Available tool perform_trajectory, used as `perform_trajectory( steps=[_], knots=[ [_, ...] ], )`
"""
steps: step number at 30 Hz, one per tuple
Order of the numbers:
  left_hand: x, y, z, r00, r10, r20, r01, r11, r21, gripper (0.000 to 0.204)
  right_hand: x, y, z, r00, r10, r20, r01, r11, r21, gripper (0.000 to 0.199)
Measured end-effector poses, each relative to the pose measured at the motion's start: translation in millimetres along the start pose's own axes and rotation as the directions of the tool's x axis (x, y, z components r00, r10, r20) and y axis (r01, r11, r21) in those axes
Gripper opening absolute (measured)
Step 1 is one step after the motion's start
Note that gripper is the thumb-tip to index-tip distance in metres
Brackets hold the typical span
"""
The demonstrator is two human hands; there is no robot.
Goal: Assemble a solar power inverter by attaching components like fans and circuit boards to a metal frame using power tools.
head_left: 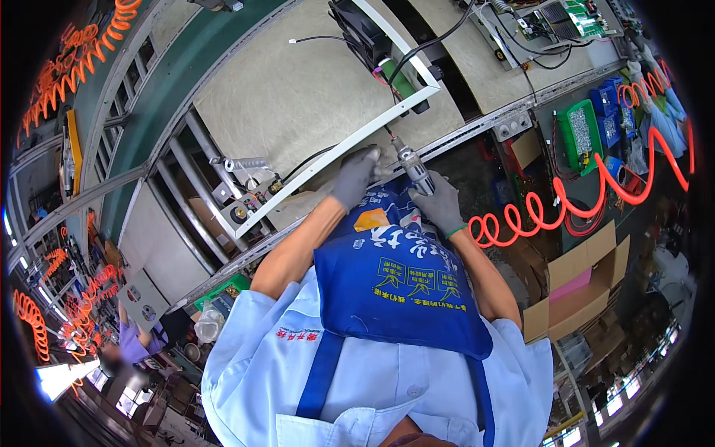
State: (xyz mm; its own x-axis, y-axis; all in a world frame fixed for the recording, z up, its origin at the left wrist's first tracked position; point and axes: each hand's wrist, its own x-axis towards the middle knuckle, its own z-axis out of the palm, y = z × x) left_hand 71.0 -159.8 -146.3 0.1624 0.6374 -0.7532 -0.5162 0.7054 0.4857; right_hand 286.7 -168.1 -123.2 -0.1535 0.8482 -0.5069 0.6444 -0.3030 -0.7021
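My right hand (441,203), in a grey glove, is closed around a silver power screwdriver (414,170). The driver's bit points up toward the near side of a white metal frame (339,153). My left hand (357,177), also gloved in grey, is beside that frame, left of the driver. Its fingertips are blurred, so their grip cannot be made out. Attached along the frame are a black fan (359,30) and a green cylinder (398,80) at the far end. At its near left end is a small assembly with a coiled spring (247,163).
The frame lies across a worktable (279,82) with metal rollers (195,186) to its left. An orange-red coiled air hose (566,201) hangs at right. Beyond it are a green bin of screws (579,132), blue bins (605,112) and an open cardboard box (577,287). A circuit-board unit (570,22) sits at upper right.
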Motion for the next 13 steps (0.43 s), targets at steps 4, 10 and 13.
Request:
perform_trajectory(
  steps=[4,10,13],
  knots=[
    [-69.6,36.2,20.9,0.989,0.135,0.067,-0.148,0.950,0.273,0.028,4.8,-2.5,0.7,1.000,0.021,0.016,-0.021,1.000,0.012,0.039],
    [-116.5,103.3,21.7,0.947,0.098,0.305,-0.239,0.850,0.469,0.025,3.1,-1.4,3.4,0.999,0.039,0.022,-0.038,0.997,-0.062,0.039],
    [-100.0,96.3,34.6,0.976,-0.103,0.190,-0.020,0.832,0.554,0.027,-8.1,0.7,-5.1,0.996,0.066,0.059,-0.067,0.998,0.017,0.042]
  ],
)
